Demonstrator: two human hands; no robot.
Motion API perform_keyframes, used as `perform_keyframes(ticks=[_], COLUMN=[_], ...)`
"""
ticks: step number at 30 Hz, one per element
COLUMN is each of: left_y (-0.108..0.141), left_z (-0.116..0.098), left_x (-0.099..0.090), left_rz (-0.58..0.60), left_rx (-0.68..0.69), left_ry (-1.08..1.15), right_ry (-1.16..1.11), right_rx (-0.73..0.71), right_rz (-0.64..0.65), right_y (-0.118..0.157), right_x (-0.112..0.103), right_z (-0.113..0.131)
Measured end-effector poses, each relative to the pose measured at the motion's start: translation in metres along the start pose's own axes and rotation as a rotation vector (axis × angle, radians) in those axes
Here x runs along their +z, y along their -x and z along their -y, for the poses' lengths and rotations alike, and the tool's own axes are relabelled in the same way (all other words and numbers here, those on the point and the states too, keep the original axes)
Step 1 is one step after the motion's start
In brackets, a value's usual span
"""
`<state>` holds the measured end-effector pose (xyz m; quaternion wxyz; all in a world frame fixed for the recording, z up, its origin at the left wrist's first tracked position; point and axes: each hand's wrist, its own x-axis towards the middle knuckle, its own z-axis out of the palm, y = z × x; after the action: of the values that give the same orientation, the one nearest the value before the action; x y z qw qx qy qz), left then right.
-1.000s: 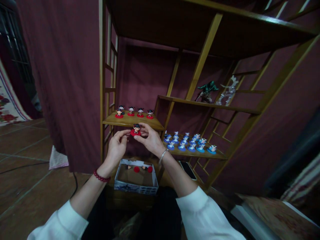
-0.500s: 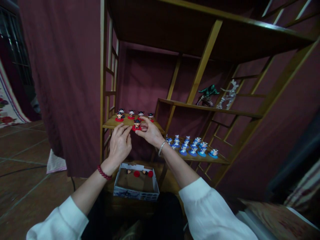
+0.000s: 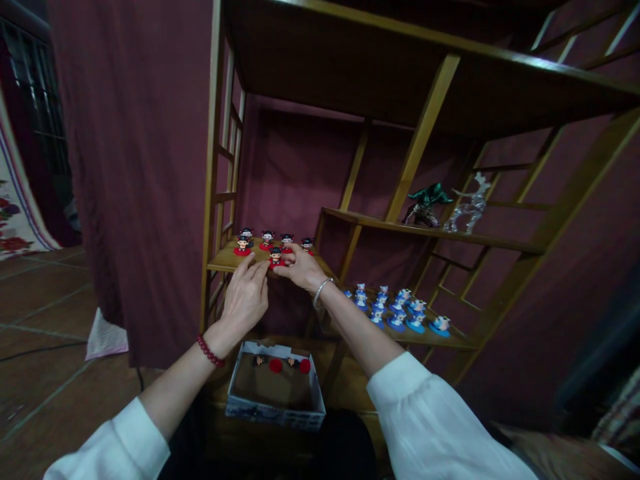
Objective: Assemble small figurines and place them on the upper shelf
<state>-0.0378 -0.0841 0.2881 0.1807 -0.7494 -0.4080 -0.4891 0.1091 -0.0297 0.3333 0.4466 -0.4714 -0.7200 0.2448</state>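
My right hand [image 3: 306, 270] pinches a small figurine [image 3: 276, 256] with dark hair and a round red base, at the front edge of a wooden shelf [image 3: 225, 260]. Whether the base fully rests on the wood I cannot tell. My left hand [image 3: 245, 293] is just left of it, fingers stretched out, fingertips close to the red base. Behind them stand several similar figurines [image 3: 267, 239] on red bases, partly in a row. Below, an open cardboard box [image 3: 275, 415] holds a few more figurines [image 3: 293, 363] lying on their sides.
Several blue-and-white figurines [image 3: 397, 317] stand on a lower shelf to the right. Above them, a green dragon-like ornament [image 3: 427, 203] and a clear deer figure [image 3: 470, 205] occupy another shelf. Wooden uprights [image 3: 423, 140] divide the unit. A dark red curtain [image 3: 135, 187] hangs at left.
My right hand has moved the figurine slightly back and down toward the shelf surface. My left hand stays beside it. The whole view has shifted a little.
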Motion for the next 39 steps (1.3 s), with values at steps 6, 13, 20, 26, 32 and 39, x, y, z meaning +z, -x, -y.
perform_keyframes(ticks=[6, 13, 20, 26, 32, 39], left_y=[-0.006, -0.012, -0.018, -0.025, -0.025, -0.026], left_z=[0.005, 0.01, 0.016, 0.018, 0.021, 0.022], left_x=[0.002, 0.002, 0.002, 0.002, 0.005, 0.006], left_rz=[0.029, 0.077, 0.127, 0.175, 0.195, 0.205], left_rx=[0.01, 0.017, 0.006, -0.02, -0.007, 0.006], left_ry=[-0.035, -0.066, -0.113, -0.098, -0.112, -0.155], right_ry=[0.029, 0.136, 0.238, 0.303, 0.351, 0.363], right_rx=[0.035, 0.063, 0.086, 0.096, 0.123, 0.14], right_rz=[-0.002, -0.013, -0.035, -0.047, -0.058, -0.037], right_y=[-0.018, -0.032, -0.042, -0.052, -0.054, -0.055], right_x=[0.003, 0.007, 0.013, 0.016, 0.016, 0.016], right_z=[-0.006, -0.002, 0.0, -0.001, 0.004, 0.008])
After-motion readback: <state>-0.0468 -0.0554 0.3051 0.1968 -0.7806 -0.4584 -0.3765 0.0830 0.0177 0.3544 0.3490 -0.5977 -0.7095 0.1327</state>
